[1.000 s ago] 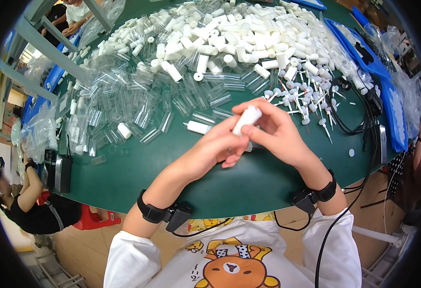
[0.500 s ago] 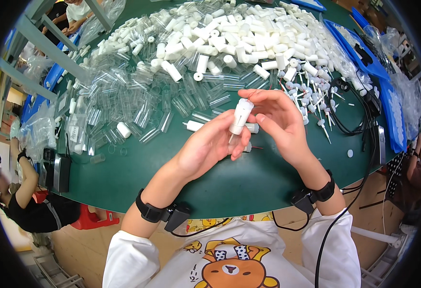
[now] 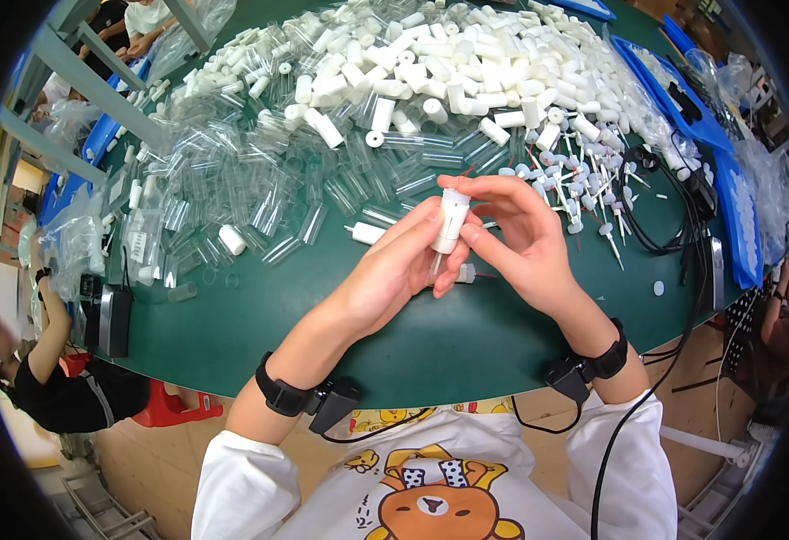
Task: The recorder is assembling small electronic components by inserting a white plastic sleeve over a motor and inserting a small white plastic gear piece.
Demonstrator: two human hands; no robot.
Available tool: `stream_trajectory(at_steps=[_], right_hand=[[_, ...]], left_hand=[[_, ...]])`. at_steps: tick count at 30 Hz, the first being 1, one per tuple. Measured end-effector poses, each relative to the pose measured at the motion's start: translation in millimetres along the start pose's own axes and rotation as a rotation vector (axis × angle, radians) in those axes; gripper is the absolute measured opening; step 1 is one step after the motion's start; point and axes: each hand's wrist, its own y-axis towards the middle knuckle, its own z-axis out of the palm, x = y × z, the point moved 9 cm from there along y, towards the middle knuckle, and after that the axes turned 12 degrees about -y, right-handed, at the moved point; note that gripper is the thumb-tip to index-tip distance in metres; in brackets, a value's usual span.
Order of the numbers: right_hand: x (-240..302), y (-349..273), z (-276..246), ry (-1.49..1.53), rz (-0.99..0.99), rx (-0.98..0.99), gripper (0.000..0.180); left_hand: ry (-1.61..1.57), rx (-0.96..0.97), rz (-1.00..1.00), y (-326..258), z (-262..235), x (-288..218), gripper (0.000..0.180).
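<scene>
My left hand [image 3: 381,274] is closed around a white cylinder [image 3: 451,219], held tilted above the green table with a thin stem at its lower end. The fingers of my right hand [image 3: 531,241] are curled around the cylinder's other side. Its index fingertip touches the top and its thumb rests near the side. A thin red wire shows by the top. Beyond my left hand, a white cylinder with a thin tip [image 3: 367,233] lies on the table. Behind my fingers sits another small clear-and-white piece [image 3: 466,274], partly hidden, with a red wire.
A large heap of white cylinders [image 3: 448,63] covers the far table. Clear tubes [image 3: 250,184] lie at the left, and grey-white caps with thin stems [image 3: 583,184] at the right. Blue trays [image 3: 736,216], black cables [image 3: 646,238] and a grey metal frame [image 3: 97,81] flank the table. Other people sit nearby.
The white cylinder has turned more upright in my hands. My right index finger has moved left onto its top, and my right thumb has come closer to its side.
</scene>
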Motion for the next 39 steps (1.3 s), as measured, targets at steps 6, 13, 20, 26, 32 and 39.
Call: stream_trajectory(at_steps=[6, 13, 20, 26, 32, 39], right_hand=[[-3, -1, -1, -0.018, 0.032, -0.011, 0.03], [1, -4, -6, -0.184, -0.005, -0.051, 0.025], [7, -4, -8, -0.225, -0.062, -0.086, 0.016], [10, -5, -7, -0.255, -0.081, -0.092, 0.012], [12, -7, -6, -0.298, -0.084, -0.081, 0.012], [11, -10, -2, -0.371, -0.07, -0.055, 0.015]], left_hand=[[-0.008, 0.0, -0.006, 0, 1, 2, 0.039], [0.006, 0.012, -0.007, 0, 0, 4, 0.04], [0.034, 0.005, -0.019, -1, -1, 6, 0.039], [0.042, 0.016, -0.019, -1, -2, 8, 0.023], [0.137, -0.027, -0.005, -1, -7, 7, 0.025], [0.192, -0.082, -0.033, -2, -6, 3, 0.034]])
